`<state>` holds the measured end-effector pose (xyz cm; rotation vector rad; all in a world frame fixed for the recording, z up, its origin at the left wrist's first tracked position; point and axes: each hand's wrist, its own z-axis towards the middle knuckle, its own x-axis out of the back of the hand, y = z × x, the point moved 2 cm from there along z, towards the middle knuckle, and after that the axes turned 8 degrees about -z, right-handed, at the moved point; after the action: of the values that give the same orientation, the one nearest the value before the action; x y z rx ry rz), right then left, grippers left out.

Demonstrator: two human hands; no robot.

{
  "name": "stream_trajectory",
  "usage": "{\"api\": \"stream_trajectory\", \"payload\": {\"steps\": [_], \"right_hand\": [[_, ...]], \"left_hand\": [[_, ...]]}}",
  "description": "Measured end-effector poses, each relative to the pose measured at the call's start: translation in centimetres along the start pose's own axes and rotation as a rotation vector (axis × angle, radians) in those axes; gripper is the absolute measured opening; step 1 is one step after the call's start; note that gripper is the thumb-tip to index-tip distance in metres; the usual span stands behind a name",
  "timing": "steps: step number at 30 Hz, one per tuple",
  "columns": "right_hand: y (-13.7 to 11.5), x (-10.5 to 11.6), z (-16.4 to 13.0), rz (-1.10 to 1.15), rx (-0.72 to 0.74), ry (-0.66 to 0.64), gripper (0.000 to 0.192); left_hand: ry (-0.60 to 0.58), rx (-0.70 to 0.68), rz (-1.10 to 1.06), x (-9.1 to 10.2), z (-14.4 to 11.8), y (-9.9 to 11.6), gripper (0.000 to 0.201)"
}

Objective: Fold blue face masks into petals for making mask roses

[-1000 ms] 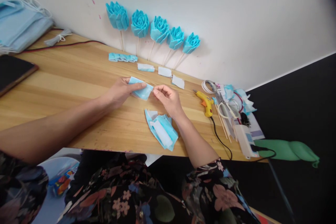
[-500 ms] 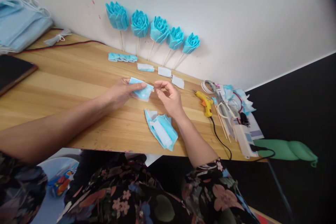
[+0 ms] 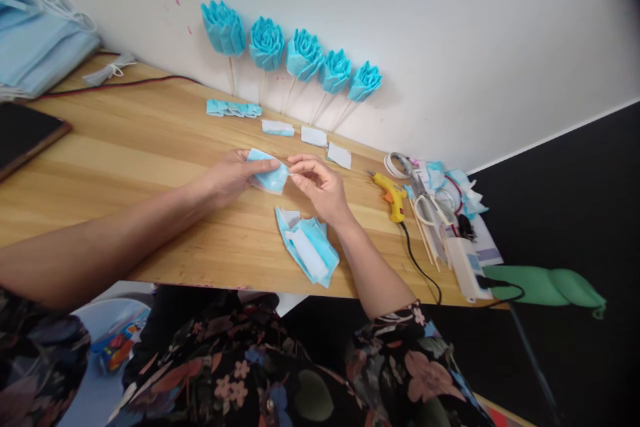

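Fingers of the left hand (image 3: pixel 235 173) lie hidden behind a pale-blue rectangle of fabric (image 3: pixel 270 179); whether fingertips of the right hand (image 3: pixel 323 188) grip its edge is too small to tell. The left edge crops light-blue pleated face masks (image 3: pixel 47 43) and a flat, black, brown-rimmed slab (image 3: pixel 27 137). Print blurs on a multicoloured plastic packet (image 3: pixel 119 349); a black floral sleeve (image 3: pixel 45 360) partly hides the round, pale-blue tub (image 3: pixel 93 397).

Against the wall (image 3: pixel 475 47) behind the bench (image 3: pixel 150 140), five fabric flowers (image 3: pixel 305 55) are leaning, with a pleated strip (image 3: pixel 233 108) and three cut pieces (image 3: pixel 313 137) lying before them. A fabric sheet (image 3: pixel 270 180) is resting in the left hand (image 3: pixel 234 173), behind a fabric pile (image 3: pixel 317 247). Face masks (image 3: pixel 45 40) and a smartphone (image 3: pixel 25 137) are lying left; a glue gun (image 3: pixel 391 195) and power strip (image 3: pixel 467 267), right.
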<state>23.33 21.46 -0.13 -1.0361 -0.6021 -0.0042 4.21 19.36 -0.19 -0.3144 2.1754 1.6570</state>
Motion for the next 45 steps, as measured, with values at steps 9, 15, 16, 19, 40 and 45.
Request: {"api": "stream_trajectory", "payload": {"steps": [9,15,16,19,40,45], "right_hand": [[-0.4,0.6,0.0,-0.016,-0.028,0.071,0.020],[0.3,0.0,0.1,0.022,-0.118,0.018,0.031],[0.4,-0.1,0.1,0.032,-0.122,0.001,0.033],[0.6,-0.3,0.0,0.053,-0.143,-0.031,0.040],[0.5,-0.1,-0.2,0.124,-0.182,0.013,0.043],[1.2,-0.4,-0.1,0.172,-0.224,-0.017,0.041]], "left_hand": [[0.011,-0.008,-0.003,0.4,0.3,-0.1,0.028],[-0.019,-0.005,-0.024,0.4,0.4,-0.3,0.025],[-0.028,-0.008,-0.028,0.4,0.3,-0.3,0.024],[-0.047,-0.016,-0.039,0.3,0.3,-0.4,0.023],[-0.041,-0.014,0.051,0.3,0.1,-0.2,0.028],[-0.052,-0.014,-0.037,0.2,0.1,-0.1,0.027]]}}
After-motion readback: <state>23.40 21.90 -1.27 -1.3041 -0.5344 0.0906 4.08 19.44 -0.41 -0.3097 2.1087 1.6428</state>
